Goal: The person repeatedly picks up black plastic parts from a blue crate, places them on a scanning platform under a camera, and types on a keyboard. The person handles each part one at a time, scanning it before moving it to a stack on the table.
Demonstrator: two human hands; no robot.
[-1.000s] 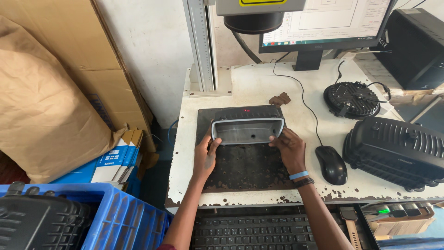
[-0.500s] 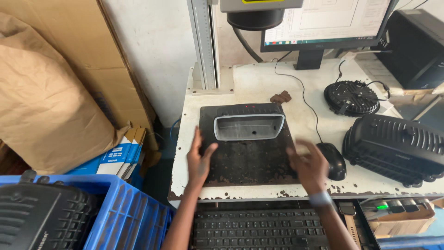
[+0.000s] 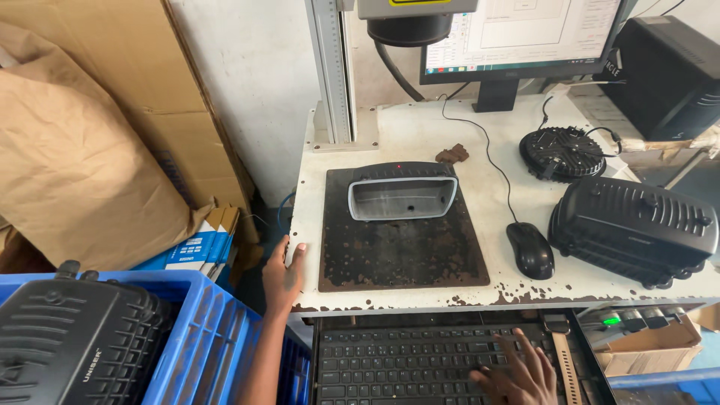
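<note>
Housing [image 3: 403, 197], a shallow grey metal shell lying open side up, sat alone at the far end of a dark, rust-flecked plate [image 3: 401, 251] on a chipped white bench [image 3: 420, 131], directly beneath a round black lens head [image 3: 409, 28] mounted on an upright column [image 3: 333, 71]. A small red dot showed on the plate just beyond the shell's far rim. Neither hand touched the shell. The left hand [image 3: 283, 276] lay open and flat on the bench's near left edge, just beside the plate, gripping nothing. The right hand [image 3: 521, 373] rested with spread fingers on a black keyboard [image 3: 420, 364] in a tray under the bench, also holding nothing. A black mouse [image 3: 530, 250] lay to the right of the plate, and a monitor [image 3: 525, 34] stood at the back with a window open on it. Two black finned castings, one round [image 3: 562, 152] and one long [image 3: 634, 229], sat at the right, and a blue crate [image 3: 195, 337] at the lower left held another. Judging by this, placing seemed done and the step in hand was keying a command; the shell looked to need leaving undisturbed under the lens.
</note>
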